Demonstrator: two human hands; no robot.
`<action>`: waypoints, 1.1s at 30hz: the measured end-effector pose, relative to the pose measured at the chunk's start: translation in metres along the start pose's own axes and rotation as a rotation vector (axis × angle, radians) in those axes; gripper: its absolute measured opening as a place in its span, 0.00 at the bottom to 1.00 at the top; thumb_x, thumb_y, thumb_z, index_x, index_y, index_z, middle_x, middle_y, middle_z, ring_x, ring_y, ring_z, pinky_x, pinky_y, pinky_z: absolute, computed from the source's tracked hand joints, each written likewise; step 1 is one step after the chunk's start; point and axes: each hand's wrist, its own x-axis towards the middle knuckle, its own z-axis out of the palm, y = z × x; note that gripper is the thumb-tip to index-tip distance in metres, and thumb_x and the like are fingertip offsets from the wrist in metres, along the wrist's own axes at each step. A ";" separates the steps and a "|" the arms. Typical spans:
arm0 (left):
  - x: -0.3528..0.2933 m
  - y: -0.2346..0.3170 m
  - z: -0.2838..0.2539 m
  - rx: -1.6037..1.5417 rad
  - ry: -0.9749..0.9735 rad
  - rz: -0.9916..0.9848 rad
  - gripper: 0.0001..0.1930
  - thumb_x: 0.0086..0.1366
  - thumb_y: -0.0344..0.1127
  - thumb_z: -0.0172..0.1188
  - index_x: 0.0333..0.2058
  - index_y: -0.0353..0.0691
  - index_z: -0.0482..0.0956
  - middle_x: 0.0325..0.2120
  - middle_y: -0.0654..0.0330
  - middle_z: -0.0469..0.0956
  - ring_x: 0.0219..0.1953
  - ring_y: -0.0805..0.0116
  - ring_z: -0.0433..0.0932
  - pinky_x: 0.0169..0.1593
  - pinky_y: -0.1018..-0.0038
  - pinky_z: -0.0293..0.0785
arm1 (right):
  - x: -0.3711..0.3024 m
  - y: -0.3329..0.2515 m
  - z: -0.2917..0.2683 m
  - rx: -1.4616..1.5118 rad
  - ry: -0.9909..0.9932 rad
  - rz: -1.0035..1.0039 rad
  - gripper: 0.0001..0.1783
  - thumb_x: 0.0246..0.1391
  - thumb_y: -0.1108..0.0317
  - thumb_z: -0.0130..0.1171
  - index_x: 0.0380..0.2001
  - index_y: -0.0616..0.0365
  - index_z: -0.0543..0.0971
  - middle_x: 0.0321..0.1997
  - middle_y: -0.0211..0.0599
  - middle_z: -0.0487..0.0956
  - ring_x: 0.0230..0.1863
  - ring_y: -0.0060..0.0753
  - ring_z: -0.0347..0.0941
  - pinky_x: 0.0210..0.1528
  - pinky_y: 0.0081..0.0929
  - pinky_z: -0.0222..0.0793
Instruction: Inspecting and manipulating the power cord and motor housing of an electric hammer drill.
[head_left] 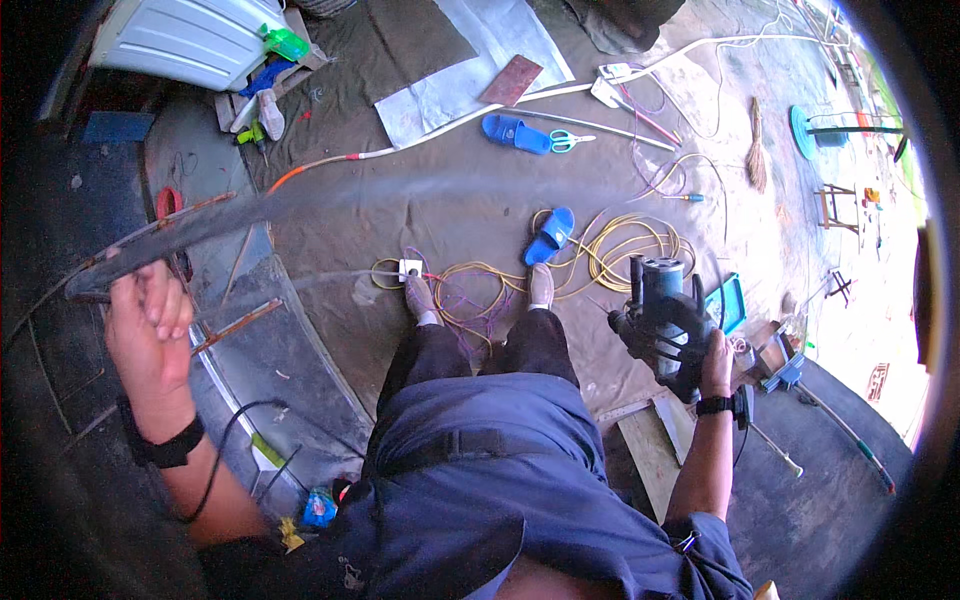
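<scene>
At the left, my left hand (150,325) is raised with its fingers curled around what looks like a dark cord (230,212). Motion smears this cord into a wide grey streak that runs off to the right across the view. Out to the right, my right hand (716,368) grips a handheld power tool (662,300) with a grey cylindrical motor body and black handles. The tool is held above the floor, its base hidden from me. Both wrists wear black bands. Whether the cord joins the tool cannot be made out.
Coiled yellow hose (625,255) and a white socket box (410,269) lie by my feet. Blue slippers (517,134), scissors (570,141), a power strip (606,92) and a broom (757,145) are farther off. A turquoise tray (727,303) lies beyond the tool.
</scene>
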 end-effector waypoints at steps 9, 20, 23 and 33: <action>-0.010 -0.015 0.074 -0.128 -0.176 -0.064 0.18 0.75 0.51 0.46 0.31 0.45 0.70 0.14 0.72 0.56 0.12 0.83 0.50 0.17 0.82 0.48 | -0.003 -0.022 0.022 0.100 0.055 0.073 0.18 0.65 0.62 0.41 0.23 0.61 0.68 0.24 0.39 0.73 0.23 0.28 0.66 0.30 0.32 0.66; -0.014 -0.028 0.084 -0.117 -0.094 -0.012 0.17 0.75 0.50 0.47 0.30 0.47 0.70 0.13 0.73 0.57 0.12 0.83 0.52 0.17 0.83 0.47 | 0.013 -0.021 0.014 0.271 -0.015 0.067 0.18 0.61 0.60 0.44 0.27 0.64 0.73 0.24 0.38 0.76 0.22 0.33 0.72 0.27 0.32 0.70; -0.025 -0.031 0.092 -0.036 -0.037 -0.082 0.16 0.75 0.49 0.48 0.30 0.47 0.70 0.14 0.72 0.58 0.13 0.83 0.54 0.16 0.83 0.48 | 0.017 -0.010 0.009 0.223 0.016 -0.007 0.19 0.61 0.59 0.44 0.24 0.63 0.72 0.23 0.37 0.74 0.21 0.31 0.70 0.26 0.31 0.68; -0.030 -0.004 0.095 0.027 0.025 0.000 0.18 0.75 0.49 0.47 0.28 0.46 0.71 0.13 0.72 0.59 0.12 0.83 0.53 0.15 0.83 0.48 | 0.038 0.009 0.006 0.130 0.021 -0.127 0.16 0.60 0.62 0.45 0.23 0.61 0.71 0.21 0.34 0.71 0.21 0.27 0.66 0.24 0.31 0.66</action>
